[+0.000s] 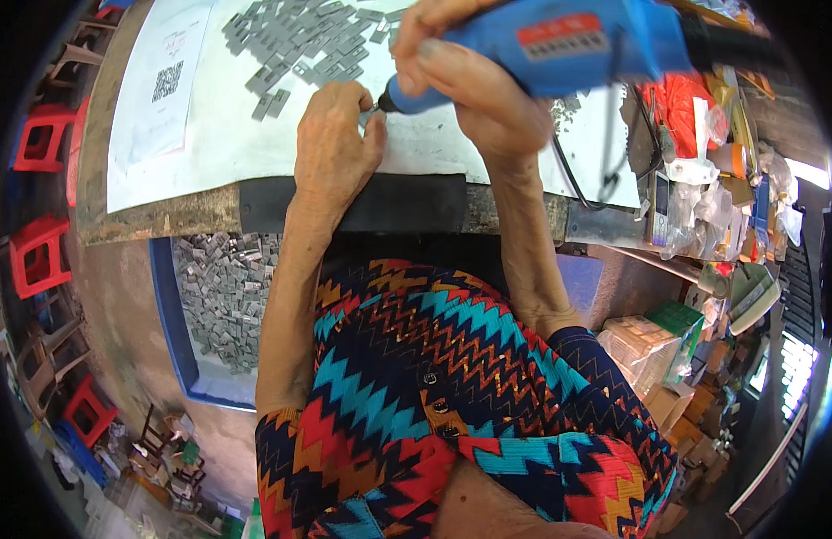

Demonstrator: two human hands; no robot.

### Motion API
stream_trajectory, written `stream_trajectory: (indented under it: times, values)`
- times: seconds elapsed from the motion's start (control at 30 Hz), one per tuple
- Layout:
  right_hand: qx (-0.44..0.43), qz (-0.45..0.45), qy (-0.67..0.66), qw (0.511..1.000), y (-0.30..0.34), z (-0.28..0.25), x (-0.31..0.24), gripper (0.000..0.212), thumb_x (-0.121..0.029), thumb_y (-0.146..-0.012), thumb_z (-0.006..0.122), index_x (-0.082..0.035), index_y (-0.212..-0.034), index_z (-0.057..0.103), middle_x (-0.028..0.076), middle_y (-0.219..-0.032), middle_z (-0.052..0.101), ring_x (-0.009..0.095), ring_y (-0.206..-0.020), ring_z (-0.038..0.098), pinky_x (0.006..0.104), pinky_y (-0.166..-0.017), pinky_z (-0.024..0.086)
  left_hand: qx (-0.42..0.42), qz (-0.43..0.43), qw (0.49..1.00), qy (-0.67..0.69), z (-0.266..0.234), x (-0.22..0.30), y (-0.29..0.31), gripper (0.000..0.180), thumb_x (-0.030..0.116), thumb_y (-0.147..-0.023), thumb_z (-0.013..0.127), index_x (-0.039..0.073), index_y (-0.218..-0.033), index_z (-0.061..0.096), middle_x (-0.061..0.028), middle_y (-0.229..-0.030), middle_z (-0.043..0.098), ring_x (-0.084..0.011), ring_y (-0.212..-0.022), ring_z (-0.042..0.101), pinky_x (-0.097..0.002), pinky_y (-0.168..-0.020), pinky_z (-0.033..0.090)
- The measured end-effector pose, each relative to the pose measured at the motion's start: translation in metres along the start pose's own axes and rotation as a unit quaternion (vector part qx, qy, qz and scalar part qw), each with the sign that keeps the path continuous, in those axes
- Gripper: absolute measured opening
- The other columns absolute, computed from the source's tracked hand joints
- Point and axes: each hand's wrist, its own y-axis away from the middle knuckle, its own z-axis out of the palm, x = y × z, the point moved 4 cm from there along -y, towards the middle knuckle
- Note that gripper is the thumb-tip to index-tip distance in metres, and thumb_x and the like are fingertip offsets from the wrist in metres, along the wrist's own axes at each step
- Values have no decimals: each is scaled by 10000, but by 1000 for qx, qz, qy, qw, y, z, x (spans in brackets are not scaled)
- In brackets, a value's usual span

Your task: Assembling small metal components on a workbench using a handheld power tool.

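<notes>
The right hand (488, 101) is wrapped round the front of a blue, barrel-shaped power tool with a black nose and a black tail (564, 40); the tool's long axis runs from the far right to a tip pointing left and slightly near. That tip meets the left hand (335, 139), whose thumb and forefinger are drawn close together at it; whether they pinch a part there I cannot tell, since the fingers hide the spot. The loose pile of flat, grey, rectangular metal pieces (331, 43) lies on the white sheet (245, 157), far and slightly left of the left hand, which is the nearer one, its closest pieces just beside the knuckles.
</notes>
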Motion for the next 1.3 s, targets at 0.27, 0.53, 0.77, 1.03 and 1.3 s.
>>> stream_trajectory:
  times: [0.27, 0.53, 0.77, 1.03, 1.3]
  values:
    - [26, -25, -142, 989, 17, -61, -16, 290, -111, -790, 432, 67, -1010, 494, 222, -808, 529, 226, -627, 510, 394, -632, 445, -8, -14, 1000, 23, 0, 1, -3, 125, 73, -708, 628, 3, -762, 539, -77, -670, 517, -163, -560, 478, -289, -533, 393]
    - [153, -30, -91, 983, 46, -98, -25, 254, -109, -777, 463, 38, -976, 518, 225, -817, 541, 224, -622, 520, 403, -625, 445, -26, -132, 978, 162, -13, 4, 4, 124, 13, -739, 614, -10, -854, 577, -50, -738, 554, -122, -636, 494, -255, -587, 409]
    - [134, -24, -90, 987, 37, -89, -6, 258, -71, -764, 475, 41, -990, 533, 209, -803, 564, 219, -620, 540, 397, -618, 444, 25, -151, 979, 135, -75, 12, 50, 140, -13, -765, 599, 7, -903, 605, -4, -766, 545, -74, -662, 461, -204, -599, 379]
    - [102, -45, -61, 992, 29, -86, -3, 254, -82, -773, 463, 46, -982, 531, 219, -811, 565, 226, -624, 535, 401, -621, 444, -77, -240, 967, -40, -135, -33, 125, 109, -17, -772, 590, 4, -879, 593, -10, -779, 535, -87, -669, 461, -219, -610, 383]
    - [125, -32, -106, 986, 35, -75, -17, 294, -183, -819, 467, 30, -1005, 550, 220, -847, 557, 226, -643, 518, 395, -640, 420, -8, -136, 986, 91, -88, 18, 67, 185, -60, -780, 562, 12, -944, 608, -26, -753, 546, -95, -692, 497, -200, -615, 397]
